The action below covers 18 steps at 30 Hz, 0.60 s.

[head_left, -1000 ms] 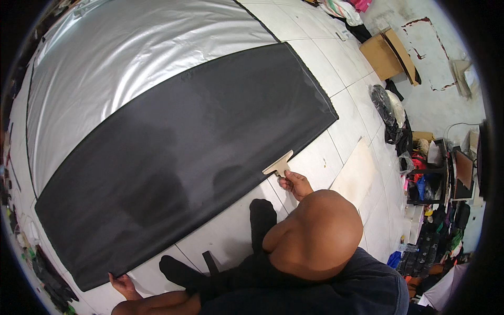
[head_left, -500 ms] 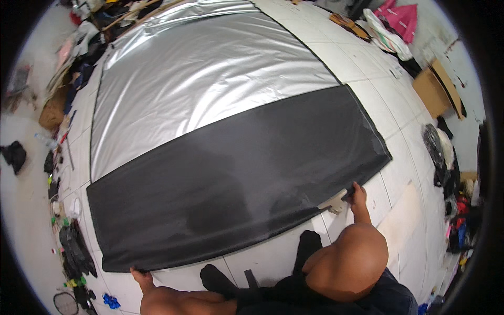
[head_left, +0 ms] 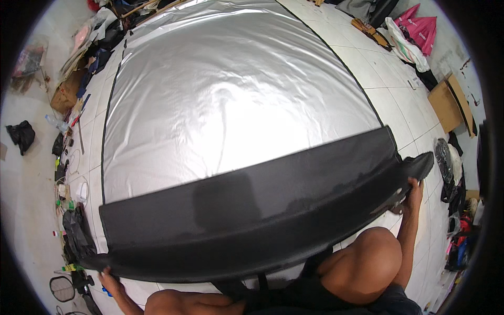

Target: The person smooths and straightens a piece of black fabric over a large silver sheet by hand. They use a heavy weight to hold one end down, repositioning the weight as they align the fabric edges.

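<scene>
Both hands closed on the black sheet (head_left: 252, 215): left hand (head_left: 107, 274) grips its near-left corner, right hand (head_left: 412, 190) its right end.

Sheet (head_left: 231, 105): glossy silver face, thin black edging along its sides. Folded-over band (head_left: 252, 210) across the near end: matt black, faint darker patches. Floor (head_left: 399, 89): white tiles, dark grout lines forming a grid. Cardboard box (head_left: 446, 105), right: tan brown. Bag (head_left: 420, 29), upper right: bright pink. Bundle (head_left: 21, 134), far left: black. Shorts (head_left: 336, 302) at lower edge: dark navy.
</scene>
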Each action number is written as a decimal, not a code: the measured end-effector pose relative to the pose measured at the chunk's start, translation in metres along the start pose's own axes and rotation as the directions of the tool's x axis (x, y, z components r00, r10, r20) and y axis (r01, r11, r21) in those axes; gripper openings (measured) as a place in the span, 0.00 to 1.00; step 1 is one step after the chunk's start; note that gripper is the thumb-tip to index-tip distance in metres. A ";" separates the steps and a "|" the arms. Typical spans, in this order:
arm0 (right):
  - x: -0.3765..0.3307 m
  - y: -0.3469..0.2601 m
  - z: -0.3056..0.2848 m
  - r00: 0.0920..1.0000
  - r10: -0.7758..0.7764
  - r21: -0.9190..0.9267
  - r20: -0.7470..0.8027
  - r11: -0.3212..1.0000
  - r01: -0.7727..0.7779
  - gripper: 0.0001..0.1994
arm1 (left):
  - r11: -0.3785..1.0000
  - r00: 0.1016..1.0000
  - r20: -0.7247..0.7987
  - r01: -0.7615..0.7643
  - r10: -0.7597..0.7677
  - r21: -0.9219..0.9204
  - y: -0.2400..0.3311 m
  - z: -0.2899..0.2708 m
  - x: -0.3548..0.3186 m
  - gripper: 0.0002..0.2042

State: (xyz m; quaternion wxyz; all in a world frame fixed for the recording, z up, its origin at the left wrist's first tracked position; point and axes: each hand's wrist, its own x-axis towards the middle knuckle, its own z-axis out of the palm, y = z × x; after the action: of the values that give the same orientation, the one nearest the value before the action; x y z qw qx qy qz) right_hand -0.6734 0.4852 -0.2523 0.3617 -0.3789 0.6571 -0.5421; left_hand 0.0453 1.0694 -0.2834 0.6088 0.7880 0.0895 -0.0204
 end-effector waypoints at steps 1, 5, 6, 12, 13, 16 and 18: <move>0.003 -0.016 0.020 1.000 0.019 0.001 -0.005 1.000 -0.019 0.40 | 0.999 1.000 0.008 0.006 -0.006 0.036 0.020 0.010 0.010 0.31; 0.076 -0.016 0.105 0.994 -0.086 -0.173 0.061 0.980 0.095 0.42 | 0.993 0.999 0.038 -0.033 0.029 0.113 0.061 0.086 0.110 0.31; 0.105 -0.011 0.130 0.990 -0.030 -0.203 0.139 0.978 0.058 0.43 | 0.996 0.956 0.283 -0.086 0.072 0.037 0.057 0.133 0.135 0.33; -0.024 0.068 0.240 0.466 -0.206 -0.290 0.861 0.553 0.781 0.18 | 0.767 0.947 0.311 -0.253 0.073 0.589 0.014 0.249 0.037 0.48; -0.062 0.065 0.232 0.385 -0.114 -0.335 0.916 0.313 0.889 0.16 | 0.480 0.851 0.450 -0.524 0.269 0.703 0.002 0.240 0.002 0.43; -0.124 0.110 0.162 0.293 -0.295 -0.223 0.909 0.248 0.943 0.25 | 0.270 0.642 0.720 -0.765 0.263 0.584 -0.061 0.214 -0.102 0.36; -0.142 0.115 0.142 0.316 -0.240 -0.263 0.918 0.228 0.937 0.29 | 0.227 0.517 0.818 -0.853 0.252 0.470 -0.088 0.194 -0.135 0.36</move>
State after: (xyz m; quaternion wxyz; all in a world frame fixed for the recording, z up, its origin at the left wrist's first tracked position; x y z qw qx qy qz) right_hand -0.4954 0.5641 -0.3783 0.0992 -0.9155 0.3807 -0.0841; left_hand -0.0874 0.8886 -0.3988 0.0881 0.8938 -0.4347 -0.0670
